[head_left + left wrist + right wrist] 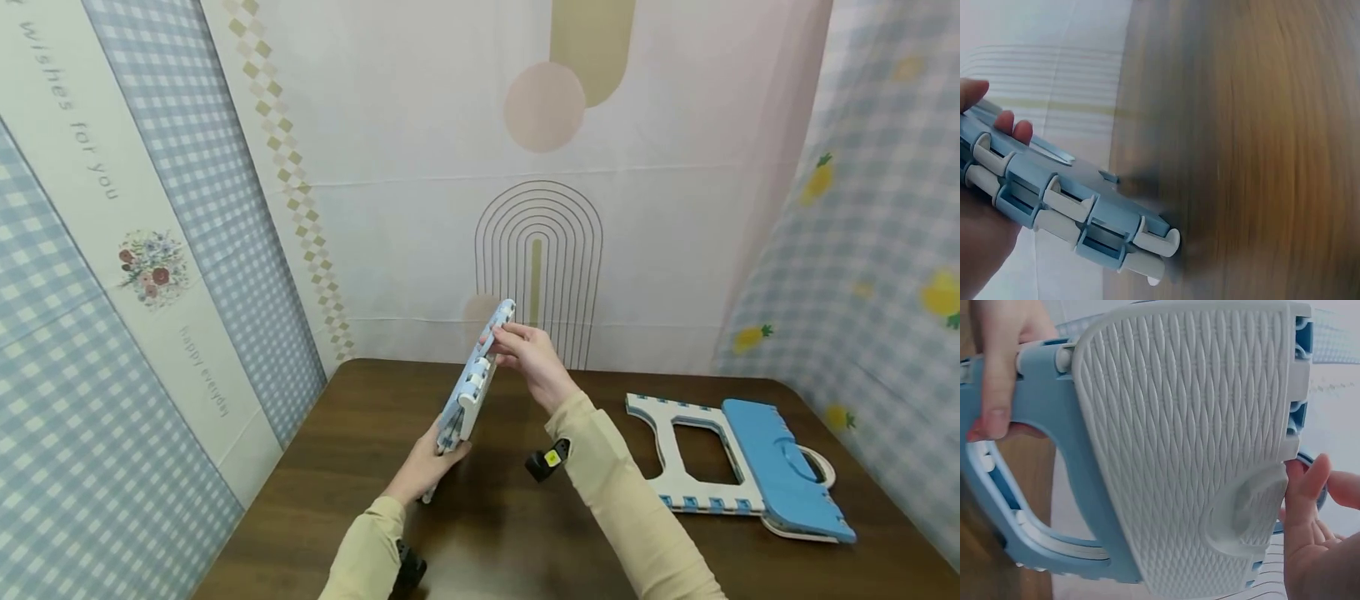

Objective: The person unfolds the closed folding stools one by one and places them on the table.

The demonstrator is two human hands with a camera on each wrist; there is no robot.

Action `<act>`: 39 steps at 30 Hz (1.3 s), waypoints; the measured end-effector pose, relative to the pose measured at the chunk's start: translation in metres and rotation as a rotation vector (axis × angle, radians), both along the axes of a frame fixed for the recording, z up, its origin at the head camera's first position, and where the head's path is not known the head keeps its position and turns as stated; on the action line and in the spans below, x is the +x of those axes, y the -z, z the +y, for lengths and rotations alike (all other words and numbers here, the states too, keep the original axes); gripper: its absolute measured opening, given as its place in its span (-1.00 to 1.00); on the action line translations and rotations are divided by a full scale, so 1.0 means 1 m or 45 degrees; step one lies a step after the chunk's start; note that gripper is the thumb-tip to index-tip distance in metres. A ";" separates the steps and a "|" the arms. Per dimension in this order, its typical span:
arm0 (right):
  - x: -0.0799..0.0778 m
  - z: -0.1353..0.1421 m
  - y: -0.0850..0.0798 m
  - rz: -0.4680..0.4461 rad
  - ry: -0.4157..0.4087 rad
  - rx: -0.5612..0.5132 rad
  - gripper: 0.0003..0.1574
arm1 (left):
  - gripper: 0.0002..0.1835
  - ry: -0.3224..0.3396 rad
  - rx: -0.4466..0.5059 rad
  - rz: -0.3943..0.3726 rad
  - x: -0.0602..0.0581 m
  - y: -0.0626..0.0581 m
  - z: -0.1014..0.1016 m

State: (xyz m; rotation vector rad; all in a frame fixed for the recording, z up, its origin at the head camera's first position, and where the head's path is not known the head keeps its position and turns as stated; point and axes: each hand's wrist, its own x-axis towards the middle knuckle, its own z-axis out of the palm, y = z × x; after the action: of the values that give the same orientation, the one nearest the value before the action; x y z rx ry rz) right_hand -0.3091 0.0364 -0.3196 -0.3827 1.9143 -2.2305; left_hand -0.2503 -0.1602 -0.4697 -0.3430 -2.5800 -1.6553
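Both hands hold a folding step stool (478,375) up over the table, folded flat and tilted, seen nearly edge-on in the head view. Its white textured top panel (1191,425) and blue leg frame (1066,419) face the right wrist camera. My left hand (427,468) grips the lower end, the leg frame, with the thumb on one face. At the upper end my right hand (531,360) holds the stool by its carry handle (1319,494). The hinged edge (1066,203), with blue and white knuckles, shows in the left wrist view.
Another folding stool (787,467) lies on the right of the brown wooden table (555,542), its blue top and white leg frame spread flat. A patterned cloth (405,250) hangs behind the table; checked cloths hang at both sides.
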 end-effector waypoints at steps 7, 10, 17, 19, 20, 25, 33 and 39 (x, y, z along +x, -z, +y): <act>-0.001 -0.010 -0.011 0.043 0.099 0.026 -0.52 | -0.29 -0.058 0.080 0.022 0.003 0.001 0.028; -0.002 -0.018 -0.013 0.040 0.176 -0.052 -0.56 | -0.31 -0.069 0.126 0.021 0.002 0.002 0.038; 0.005 -0.044 -0.014 0.097 0.225 -0.041 -0.57 | -0.29 -0.111 0.255 -0.052 0.008 0.004 0.040; 0.008 -0.050 -0.013 0.105 0.229 -0.013 -0.54 | -0.30 -0.126 0.285 -0.066 0.010 0.005 0.038; 0.010 -0.052 -0.013 0.107 0.234 -0.004 -0.53 | -0.30 -0.129 0.299 -0.066 0.010 0.006 0.037; 0.018 -0.057 -0.012 0.114 0.264 -0.009 -0.51 | -0.31 -0.111 0.349 -0.047 0.012 0.009 0.034; 0.034 -0.033 0.016 0.119 0.362 -0.135 -0.63 | -0.28 -0.069 0.259 -0.074 0.015 0.008 0.027; 0.044 -0.013 0.079 0.079 0.018 0.318 -0.42 | -0.17 0.090 0.189 -0.153 0.024 0.001 -0.001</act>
State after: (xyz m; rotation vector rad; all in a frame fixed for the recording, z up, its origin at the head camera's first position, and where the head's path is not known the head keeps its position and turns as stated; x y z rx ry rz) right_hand -0.2649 0.0237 -0.3984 -0.4042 2.2000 -1.9750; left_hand -0.2265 -0.1610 -0.4706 -0.3392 -2.5341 -1.9347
